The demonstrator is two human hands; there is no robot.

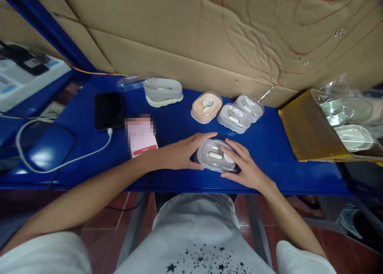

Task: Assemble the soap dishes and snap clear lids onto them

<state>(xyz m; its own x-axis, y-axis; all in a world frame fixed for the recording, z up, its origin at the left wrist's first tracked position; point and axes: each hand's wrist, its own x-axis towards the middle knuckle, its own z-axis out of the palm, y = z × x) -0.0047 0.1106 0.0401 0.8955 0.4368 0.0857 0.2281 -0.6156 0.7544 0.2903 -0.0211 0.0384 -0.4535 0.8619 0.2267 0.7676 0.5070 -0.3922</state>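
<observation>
A grey oval soap box (212, 162) with a clear lid and a pale bar-shaped piece on top sits near the table's front edge. Dark edges show beneath it; I cannot tell what they belong to. My left hand (187, 151) curves about the box's left side, fingers and thumb spread apart. On the right, my right hand (247, 166) grips the box, its fingers over the lid and its thumb at the near edge. Behind stand a peach soap box (199, 111) and two more grey soap boxes (235, 124), each with a round label.
At the back left are a grey tray on a cream base (163, 100) and a clear lid (130, 83). A black phone (108, 112) with a white cable and a lit phone (143, 136) lie left. A carton (299, 134) of wrapped pieces stands right.
</observation>
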